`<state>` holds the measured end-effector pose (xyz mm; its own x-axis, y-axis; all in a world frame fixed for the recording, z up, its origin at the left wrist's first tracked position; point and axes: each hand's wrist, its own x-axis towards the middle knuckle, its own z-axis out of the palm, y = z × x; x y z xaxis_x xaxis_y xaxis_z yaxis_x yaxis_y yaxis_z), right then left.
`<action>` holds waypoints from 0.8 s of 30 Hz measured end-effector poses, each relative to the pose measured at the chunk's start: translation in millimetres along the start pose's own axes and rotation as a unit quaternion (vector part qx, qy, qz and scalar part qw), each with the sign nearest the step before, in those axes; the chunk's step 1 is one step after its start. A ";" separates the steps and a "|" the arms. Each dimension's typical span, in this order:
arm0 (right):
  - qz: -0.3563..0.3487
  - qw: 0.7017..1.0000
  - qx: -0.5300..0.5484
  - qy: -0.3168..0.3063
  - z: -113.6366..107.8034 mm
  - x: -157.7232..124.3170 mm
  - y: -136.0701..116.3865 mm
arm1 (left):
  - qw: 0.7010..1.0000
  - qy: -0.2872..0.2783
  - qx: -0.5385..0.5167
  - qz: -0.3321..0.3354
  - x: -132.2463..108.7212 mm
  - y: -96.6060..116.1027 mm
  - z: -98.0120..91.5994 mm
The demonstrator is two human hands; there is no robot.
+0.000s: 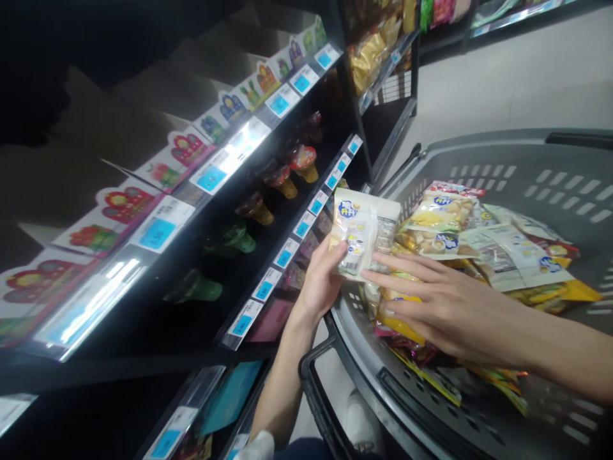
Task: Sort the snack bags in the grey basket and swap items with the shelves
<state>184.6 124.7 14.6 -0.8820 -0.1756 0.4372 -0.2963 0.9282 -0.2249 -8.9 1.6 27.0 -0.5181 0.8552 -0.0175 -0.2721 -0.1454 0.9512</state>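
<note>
My left hand (pixel 322 276) grips a small white snack packet (pixel 357 236) by its lower left side, thumb on the front. The packet is held above the near left rim of a grey shopping basket (pixel 479 160). My right hand (pixel 431 297) reaches in from the right, its fingers stretched out and slightly apart. Its fingertips are at the packet's lower right edge; whether they press on it I cannot tell. Below and beside it in the basket lie more packets, among them a yellow and white snack packet (pixel 443 214) and a white packet turned back side up (pixel 520 255).
Dark store shelves (pixel 143 367) with blue and white price tags (pixel 301 228) run along the left. Cone-shaped cups (pixel 304 163) stand on one shelf. The basket's black handle (pixel 318 390) hangs at the near side. Gold bags (pixel 368 61) sit on a farther shelf.
</note>
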 end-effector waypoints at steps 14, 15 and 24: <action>-0.003 1.000 0.005 0.006 3.8 -0.2 1.9 | 1.000 -0.014 0.009 0.017 0.0 -3.1 0.1; -0.004 1.000 0.004 0.008 3.5 0.0 1.9 | 1.000 -0.016 0.010 0.018 -0.2 -3.5 0.2; 0.020 0.999 -0.003 0.027 2.0 1.0 -0.8 | 0.992 -0.046 0.102 0.051 2.3 -11.1 -8.9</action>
<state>183.2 123.2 13.5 -0.8716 -0.1212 0.4750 -0.2597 0.9359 -0.2378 -14.2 0.8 13.7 -0.4563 0.8841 0.1007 -0.0468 -0.1369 0.9895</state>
